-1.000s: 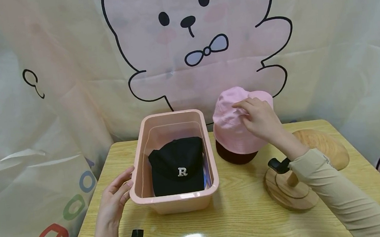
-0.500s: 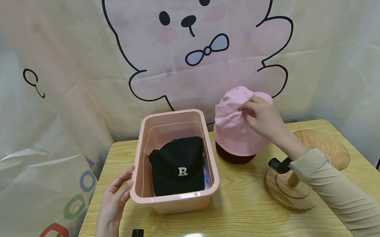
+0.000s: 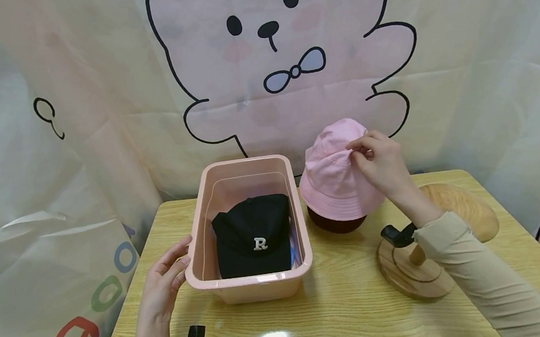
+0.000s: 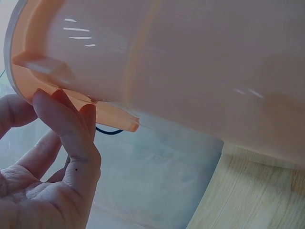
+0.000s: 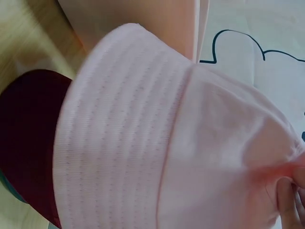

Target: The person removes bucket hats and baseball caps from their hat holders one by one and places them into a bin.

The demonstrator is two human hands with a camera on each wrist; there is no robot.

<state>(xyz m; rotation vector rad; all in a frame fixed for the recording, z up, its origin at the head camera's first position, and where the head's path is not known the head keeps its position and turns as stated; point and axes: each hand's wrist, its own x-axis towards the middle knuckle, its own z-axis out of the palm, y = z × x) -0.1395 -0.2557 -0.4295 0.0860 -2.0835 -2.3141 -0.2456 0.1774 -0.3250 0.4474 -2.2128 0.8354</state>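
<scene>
My right hand [image 3: 382, 161] pinches the crown of a pink bucket hat [image 3: 335, 183] between thumb and fingers. In the right wrist view, the fingertips [image 5: 287, 200] gather the fabric, and the hat's stitched brim faces the camera. A dark maroon cap brim [image 5: 33, 129] sticks out beneath, with a bit of green below it. On the left, my left hand [image 3: 162, 281] holds the rim of a pink plastic bin [image 3: 249, 280], fingers curled at its edge in the left wrist view. Inside the bin lies a black cap [image 3: 252, 231] with a white R; something blue-purple shows beside it.
A wooden stand [image 3: 412, 274] with a round base and a rounded wooden head [image 3: 472, 213] is at the right, partly behind my right forearm. Everything sits on a wooden table [image 3: 353, 302]. A printed curtain [image 3: 265, 119] hangs right behind it.
My right hand has moved slightly up and right, lifting and tightening the bucket hat's crown, and the brim has shifted a little left. My left hand stays at the bin.
</scene>
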